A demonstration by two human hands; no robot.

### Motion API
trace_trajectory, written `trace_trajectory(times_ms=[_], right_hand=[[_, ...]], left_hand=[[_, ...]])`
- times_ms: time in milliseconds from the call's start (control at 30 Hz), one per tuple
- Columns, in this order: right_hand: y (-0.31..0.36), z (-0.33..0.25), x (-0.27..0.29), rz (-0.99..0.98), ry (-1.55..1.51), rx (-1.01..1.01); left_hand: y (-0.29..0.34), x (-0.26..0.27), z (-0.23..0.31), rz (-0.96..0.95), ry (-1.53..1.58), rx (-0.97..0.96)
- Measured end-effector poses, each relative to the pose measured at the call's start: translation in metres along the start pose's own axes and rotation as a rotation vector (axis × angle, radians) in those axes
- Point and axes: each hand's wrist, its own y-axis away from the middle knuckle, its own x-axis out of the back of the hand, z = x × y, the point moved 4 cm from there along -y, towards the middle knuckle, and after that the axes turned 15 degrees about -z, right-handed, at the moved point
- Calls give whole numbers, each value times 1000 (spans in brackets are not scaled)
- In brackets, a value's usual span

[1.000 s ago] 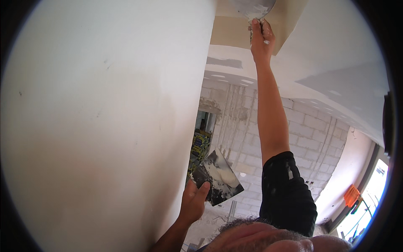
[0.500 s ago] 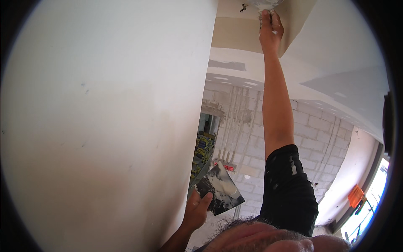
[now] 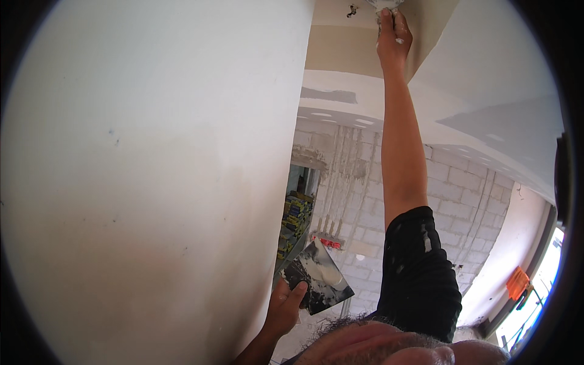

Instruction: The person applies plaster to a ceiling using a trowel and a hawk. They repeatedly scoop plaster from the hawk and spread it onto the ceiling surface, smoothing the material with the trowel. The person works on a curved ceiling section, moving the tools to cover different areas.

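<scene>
Smooth off-white wall (image 3: 152,152) fills the left side; its right edge runs top to bottom, just beside the left hand in view. Pale block wall (image 3: 459,194) behind, well back. White ceiling (image 3: 486,55) upper right, meeting a beige recess (image 3: 340,48) at top centre.

Black short sleeve (image 3: 420,274), white-smeared, right arm straight up from it. Black rectangular plate (image 3: 328,286) loaded with white paste, low centre: tilted, longer edges slanting upper left to lower right. Left hand (image 3: 285,309) grips its lower-left side, thumb on top. Open gap between plate and sleeve; wall edge limits the left side.

Right hand (image 3: 394,41) closed round the handle of a grey wide-bladed scraper (image 3: 384,3) at the top. Long axis near vertical, blade up, cut off by frame; can't tell if it touches. Room both sides within recess. Small dark fitting (image 3: 351,11) left of scraper.
</scene>
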Motion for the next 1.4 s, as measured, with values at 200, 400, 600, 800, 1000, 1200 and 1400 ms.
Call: trace_trajectory(times_ms=[200,400,600,800,1000,1200,1400], right_hand=[[0,-4,-5,55,-18,-67],[-4,11,-1,36,5,27],[17,15,5,25,191,-90],[36,-8,-6,20,201,-9],[4,-16,-3,30,97,29],[-9,-2,1,35,131,-21],[-23,9,5,58,267,106]], left_hand=[[0,1,1,-6,-14,12],[0,0,4,-4,-3,17],[0,1,1,1,45,-5],[-3,-1,1,-9,105,-29],[3,1,6,19,-39,56],[0,2,0,8,37,5],[1,0,4,9,42,13]])
